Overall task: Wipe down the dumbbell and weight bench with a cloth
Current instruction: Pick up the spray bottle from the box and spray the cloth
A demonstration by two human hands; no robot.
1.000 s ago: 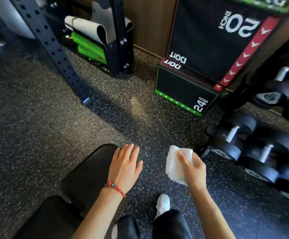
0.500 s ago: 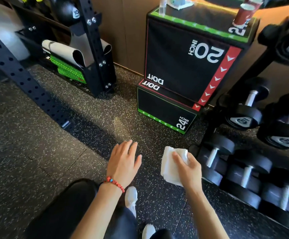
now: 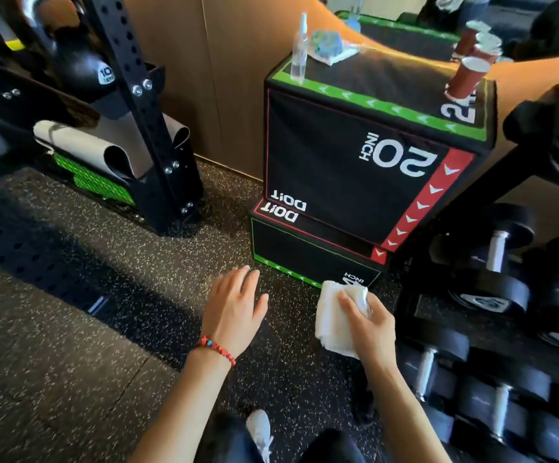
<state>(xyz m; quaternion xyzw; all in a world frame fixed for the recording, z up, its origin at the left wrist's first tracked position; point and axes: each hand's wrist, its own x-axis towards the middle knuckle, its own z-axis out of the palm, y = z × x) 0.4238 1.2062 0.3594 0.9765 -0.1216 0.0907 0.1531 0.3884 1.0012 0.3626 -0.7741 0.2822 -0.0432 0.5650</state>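
Speckled rubber flooring (image 3: 71, 379) fills the lower view, with a black rack upright (image 3: 137, 111) to the left and stacked black plyo boxes (image 3: 354, 182) against the wood-panelled wall. A second ago the weight bench lay under the left hand; it has since slid out of view, and the gaze has lifted toward the boxes and the dumbbell rack (image 3: 491, 329) on the right. That suggests the person has turned away from the bench and toward the dumbbells — so the dumbbell wipe looks like the step now beginning, though nothing is yet touched.

The right hand (image 3: 368, 325) grips the folded white cloth (image 3: 331, 319), fingers curled round its upper edge, held in the air just left of the nearest dumbbells. The left hand (image 3: 234, 309) hovers over the floor with fingers straight and together, holding nothing; a red beaded bracelet (image 3: 218, 349) sits on that wrist.

Writing reads upside down: "20 INCH" and "DOiT" on the upper box, "DOiT" again on the lower one, with "INCH" at its corner — the number there is hidden by the cloth. A kettlebell (image 3: 84, 68) carries "10". On top of the boxes stand a clear spray bottle (image 3: 299, 48) and a red paper cup (image 3: 465, 78).
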